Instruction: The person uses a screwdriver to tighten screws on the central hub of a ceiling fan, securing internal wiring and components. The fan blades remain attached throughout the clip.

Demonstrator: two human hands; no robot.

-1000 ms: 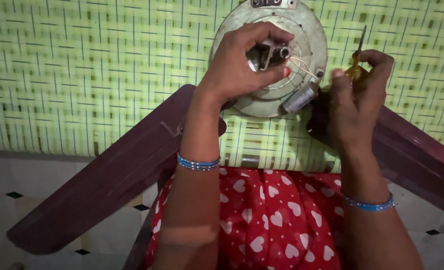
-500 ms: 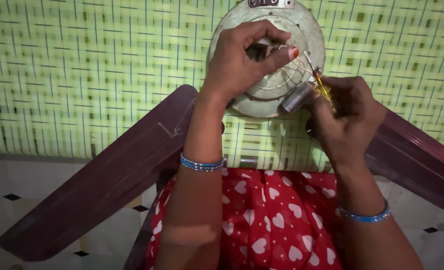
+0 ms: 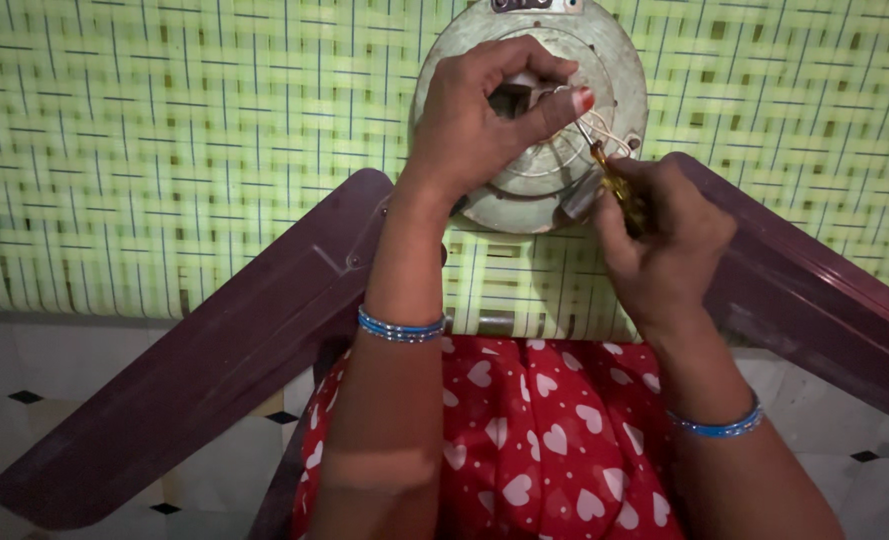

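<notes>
While the round ceiling-fan motor housing (image 3: 530, 115) lies on a green woven mat (image 3: 164, 150) between dark maroon blades (image 3: 214, 360), I judge wiring work is under way. My left hand (image 3: 474, 120) pinches pale wires (image 3: 604, 135); my right hand (image 3: 659, 235) grips a yellow-handled screwdriver (image 3: 614, 185), needing a steady tip placement.

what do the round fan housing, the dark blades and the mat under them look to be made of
Round fan motor housing: probably painted metal, pale grey-green with a dull, worn sheen.
Fan blades: dark maroon, smooth and glossy, likely painted metal, though they could be coated wood.
Mat: woven green and cream strips, probably plastic, with a plain criss-cross weave.
</notes>
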